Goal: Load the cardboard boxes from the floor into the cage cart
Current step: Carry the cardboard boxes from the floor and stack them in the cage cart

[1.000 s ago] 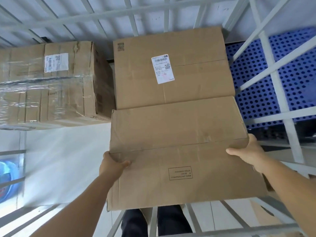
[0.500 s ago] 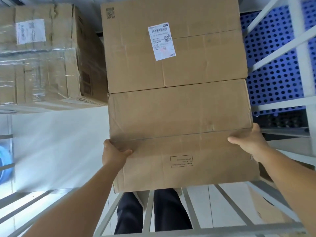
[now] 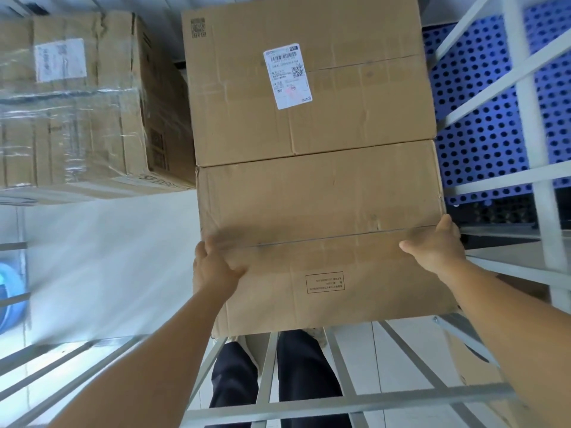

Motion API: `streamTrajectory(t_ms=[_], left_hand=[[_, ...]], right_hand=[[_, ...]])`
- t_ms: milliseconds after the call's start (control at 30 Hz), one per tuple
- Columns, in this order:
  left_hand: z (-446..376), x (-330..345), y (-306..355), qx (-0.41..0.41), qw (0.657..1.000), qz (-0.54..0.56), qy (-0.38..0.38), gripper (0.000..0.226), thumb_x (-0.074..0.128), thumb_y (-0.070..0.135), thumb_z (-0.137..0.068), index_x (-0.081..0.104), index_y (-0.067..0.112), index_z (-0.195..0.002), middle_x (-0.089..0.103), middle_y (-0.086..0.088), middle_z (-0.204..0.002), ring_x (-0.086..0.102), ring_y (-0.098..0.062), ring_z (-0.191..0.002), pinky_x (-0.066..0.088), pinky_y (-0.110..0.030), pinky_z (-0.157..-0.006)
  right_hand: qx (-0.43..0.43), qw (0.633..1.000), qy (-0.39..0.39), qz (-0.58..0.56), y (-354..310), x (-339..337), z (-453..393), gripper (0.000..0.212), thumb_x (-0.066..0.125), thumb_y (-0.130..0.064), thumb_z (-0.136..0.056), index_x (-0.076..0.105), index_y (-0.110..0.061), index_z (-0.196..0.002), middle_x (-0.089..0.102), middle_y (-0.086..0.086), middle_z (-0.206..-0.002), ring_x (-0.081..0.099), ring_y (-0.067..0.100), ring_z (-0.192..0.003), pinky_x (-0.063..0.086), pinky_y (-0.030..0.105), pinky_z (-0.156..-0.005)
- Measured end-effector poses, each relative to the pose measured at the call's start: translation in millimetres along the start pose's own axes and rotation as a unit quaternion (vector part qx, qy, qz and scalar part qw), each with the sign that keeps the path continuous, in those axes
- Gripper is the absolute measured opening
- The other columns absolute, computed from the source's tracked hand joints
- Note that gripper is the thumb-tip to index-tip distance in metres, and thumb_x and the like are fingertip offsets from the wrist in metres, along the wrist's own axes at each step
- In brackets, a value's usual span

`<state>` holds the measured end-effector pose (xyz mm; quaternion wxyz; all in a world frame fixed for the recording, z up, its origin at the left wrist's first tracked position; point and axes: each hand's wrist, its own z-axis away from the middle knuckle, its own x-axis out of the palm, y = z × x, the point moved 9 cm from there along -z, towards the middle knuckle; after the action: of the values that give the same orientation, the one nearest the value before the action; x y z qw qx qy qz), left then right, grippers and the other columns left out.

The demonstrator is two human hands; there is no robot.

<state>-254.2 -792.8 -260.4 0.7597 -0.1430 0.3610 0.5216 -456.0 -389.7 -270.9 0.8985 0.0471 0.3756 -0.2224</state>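
Note:
A plain brown cardboard box (image 3: 324,217) is held inside the grey cage cart (image 3: 525,112), its far edge against a second box with a white shipping label (image 3: 309,88). My left hand (image 3: 216,267) grips the held box's left side. On its right side, my right hand (image 3: 435,248) presses with the fingers spread over the top edge. The near end of the box overhangs the cart's front bars. To the left stands a third box wrapped in clear film (image 3: 77,112).
The cart's white floor (image 3: 108,257) lies bare left of the held box. A blue perforated pallet (image 3: 482,118) shows through the right bars. Below the front bars (image 3: 340,403) are my dark trouser legs. Another cardboard box (image 3: 482,366) sits on the floor at lower right.
The held box has slid forward, deeper into the cart, until it meets the labelled box. Both hands went forward with it.

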Motion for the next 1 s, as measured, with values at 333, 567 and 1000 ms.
streamTrajectory(t_ms=[333,567,1000], left_hand=[[79.7,-88.3,84.9,0.207,0.958,-0.194,0.038,0.084,0.061,0.042,-0.090,0.012,0.017,-0.152,0.017,0.000,-0.158,0.012,-0.020,-0.147,0.016,-0.036,-0.119],[155.3,-162.4,123.6,0.305,0.929,-0.199,0.064,0.083,0.060,0.043,-0.089,0.013,0.017,-0.153,0.020,0.001,-0.157,0.016,-0.020,-0.145,0.017,-0.034,-0.118],[347.0,-239.1,166.8,0.540,0.803,-0.230,0.103,0.086,0.055,0.049,-0.091,0.006,0.016,-0.154,0.016,-0.001,-0.159,0.017,-0.020,-0.146,0.020,-0.034,-0.117]], right_hand=[[-0.206,0.957,0.027,0.201,-74.9,-56.4,117.7,0.101,0.063,-0.047,-0.090,-0.006,-0.016,-0.157,0.001,0.006,-0.165,0.002,0.025,-0.151,0.013,0.046,-0.121],[-0.234,0.950,0.064,0.197,-93.6,-121.2,223.3,0.099,0.059,-0.048,-0.092,-0.009,-0.018,-0.157,-0.005,0.002,-0.165,-0.002,0.023,-0.151,0.008,0.044,-0.121],[-0.173,0.957,0.223,0.062,-38.6,-207.6,440.8,0.094,0.057,-0.052,-0.093,-0.003,-0.019,-0.157,-0.001,0.002,-0.165,-0.001,0.022,-0.152,0.008,0.043,-0.121]])
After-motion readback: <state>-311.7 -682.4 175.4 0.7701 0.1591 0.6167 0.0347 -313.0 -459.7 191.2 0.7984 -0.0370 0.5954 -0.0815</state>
